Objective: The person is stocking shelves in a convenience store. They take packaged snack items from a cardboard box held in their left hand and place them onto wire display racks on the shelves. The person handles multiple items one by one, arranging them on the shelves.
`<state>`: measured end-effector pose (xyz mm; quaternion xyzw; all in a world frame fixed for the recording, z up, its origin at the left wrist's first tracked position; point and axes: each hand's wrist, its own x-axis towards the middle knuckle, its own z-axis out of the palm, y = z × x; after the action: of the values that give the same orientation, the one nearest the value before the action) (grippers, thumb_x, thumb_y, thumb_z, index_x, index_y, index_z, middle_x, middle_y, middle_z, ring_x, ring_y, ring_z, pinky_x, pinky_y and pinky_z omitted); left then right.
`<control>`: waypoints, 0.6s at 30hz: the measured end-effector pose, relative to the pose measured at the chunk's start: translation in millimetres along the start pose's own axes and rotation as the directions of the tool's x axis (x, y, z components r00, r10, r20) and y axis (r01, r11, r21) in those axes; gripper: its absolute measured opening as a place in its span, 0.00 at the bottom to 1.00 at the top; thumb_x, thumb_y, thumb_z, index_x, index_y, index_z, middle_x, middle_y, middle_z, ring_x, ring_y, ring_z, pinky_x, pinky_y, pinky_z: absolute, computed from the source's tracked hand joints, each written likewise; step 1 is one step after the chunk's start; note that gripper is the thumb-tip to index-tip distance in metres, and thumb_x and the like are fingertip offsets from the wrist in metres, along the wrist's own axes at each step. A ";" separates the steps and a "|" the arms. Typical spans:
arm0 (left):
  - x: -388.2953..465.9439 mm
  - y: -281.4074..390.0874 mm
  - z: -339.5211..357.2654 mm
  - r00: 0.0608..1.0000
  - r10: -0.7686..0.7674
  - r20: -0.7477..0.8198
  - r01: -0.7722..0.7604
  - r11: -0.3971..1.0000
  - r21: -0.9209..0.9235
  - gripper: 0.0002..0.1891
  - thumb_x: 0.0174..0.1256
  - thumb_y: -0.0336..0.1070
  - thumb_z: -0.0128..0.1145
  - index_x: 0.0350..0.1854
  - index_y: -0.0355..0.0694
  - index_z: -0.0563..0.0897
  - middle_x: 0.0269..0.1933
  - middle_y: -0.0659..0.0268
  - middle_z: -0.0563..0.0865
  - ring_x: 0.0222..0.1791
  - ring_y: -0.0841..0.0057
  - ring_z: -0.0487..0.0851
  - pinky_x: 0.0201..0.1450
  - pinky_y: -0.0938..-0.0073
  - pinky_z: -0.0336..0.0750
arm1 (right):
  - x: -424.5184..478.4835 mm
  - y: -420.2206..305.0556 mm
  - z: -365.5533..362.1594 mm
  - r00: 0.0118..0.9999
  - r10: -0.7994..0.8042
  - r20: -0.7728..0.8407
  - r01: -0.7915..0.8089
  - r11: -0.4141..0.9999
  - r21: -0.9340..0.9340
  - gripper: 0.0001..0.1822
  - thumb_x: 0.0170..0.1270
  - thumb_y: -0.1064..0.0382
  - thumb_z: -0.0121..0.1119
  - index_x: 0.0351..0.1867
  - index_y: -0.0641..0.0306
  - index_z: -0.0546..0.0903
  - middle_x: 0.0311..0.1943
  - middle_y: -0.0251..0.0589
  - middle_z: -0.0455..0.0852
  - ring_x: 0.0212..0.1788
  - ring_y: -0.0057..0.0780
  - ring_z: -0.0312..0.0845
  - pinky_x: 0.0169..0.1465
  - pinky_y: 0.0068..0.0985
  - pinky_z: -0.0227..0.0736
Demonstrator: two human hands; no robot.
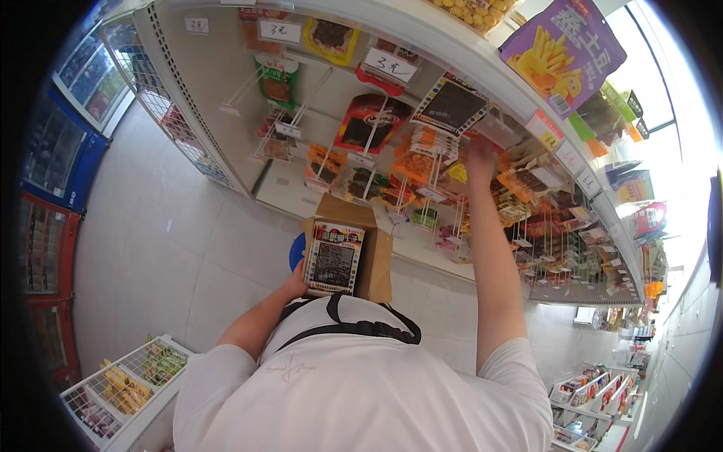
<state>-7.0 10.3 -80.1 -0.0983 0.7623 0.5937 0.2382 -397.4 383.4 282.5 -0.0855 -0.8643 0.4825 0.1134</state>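
My left hand (297, 281) grips the left side of an open cardboard box (379, 265) in front of my waist. Inside it stands a snack packet (334, 257) with a dark window and a colourful dotted border. My right hand (479, 151) is raised to the shelf rack, beside a hanging packet (449, 105) of the same design; whether its fingers hold anything is too blurred to tell. Left of that packet hangs a red and black packet (371, 125). Just below my right hand are orange snack packets (425, 152) on wire hooks.
Hooks with many packets and handwritten price tags (390, 65) fill the shelving. A purple snack bag (565, 53) stands on the upper shelf. A blue round object (296, 252) shows behind the box. A wire basket shelf (127, 390) is at lower left, red and blue crates (53, 248) at far left.
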 end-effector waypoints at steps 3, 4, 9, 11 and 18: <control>-7.5 19.1 -3.7 0.999 -0.043 0.007 0.043 0.999 0.033 0.47 0.64 0.29 0.66 0.82 0.44 0.51 0.69 0.49 0.78 0.68 0.54 0.78 0.71 0.60 0.71 | 43.0 -1.6 -4.1 0.995 0.091 0.036 -0.093 0.995 0.039 0.18 0.72 0.54 0.64 0.57 0.58 0.79 0.41 0.35 0.81 0.43 0.30 0.80 0.47 0.34 0.78; -8.9 21.1 -4.0 0.998 -0.057 0.000 0.057 0.997 0.054 0.47 0.64 0.29 0.66 0.82 0.44 0.51 0.69 0.49 0.78 0.69 0.54 0.78 0.72 0.60 0.71 | 53.8 -0.2 -4.1 0.995 0.082 0.060 -0.086 0.994 0.071 0.19 0.72 0.53 0.63 0.58 0.58 0.78 0.42 0.35 0.81 0.44 0.30 0.80 0.48 0.34 0.78; -15.2 31.7 -3.9 0.998 0.039 -0.045 -0.038 0.999 0.019 0.46 0.64 0.29 0.65 0.81 0.43 0.53 0.71 0.49 0.76 0.71 0.56 0.76 0.73 0.61 0.69 | 101.2 15.8 1.5 0.993 -0.032 0.113 0.008 0.979 0.204 0.23 0.71 0.48 0.63 0.62 0.54 0.76 0.49 0.35 0.80 0.49 0.32 0.79 0.52 0.36 0.78; -17.6 35.7 -3.6 0.998 0.045 -0.042 -0.045 0.999 -0.002 0.46 0.63 0.28 0.66 0.81 0.43 0.54 0.71 0.50 0.76 0.71 0.56 0.76 0.74 0.62 0.68 | 116.4 21.8 3.9 0.991 -0.070 0.118 0.040 0.971 0.236 0.25 0.71 0.46 0.63 0.64 0.52 0.75 0.52 0.35 0.79 0.50 0.32 0.78 0.53 0.37 0.78; -8.5 12.5 -0.4 0.999 -0.001 -0.045 0.000 1.000 -0.019 0.51 0.59 0.33 0.74 0.82 0.48 0.54 0.70 0.52 0.78 0.70 0.57 0.77 0.71 0.61 0.70 | 146.1 12.1 28.0 0.962 -0.235 0.142 0.183 0.935 0.304 0.31 0.69 0.45 0.68 0.68 0.49 0.70 0.55 0.36 0.77 0.51 0.35 0.77 0.57 0.40 0.77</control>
<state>-5.2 12.3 -65.2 -0.1143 0.7616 0.5986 0.2203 -545.0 404.4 274.5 0.0676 -0.7956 0.5939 0.0985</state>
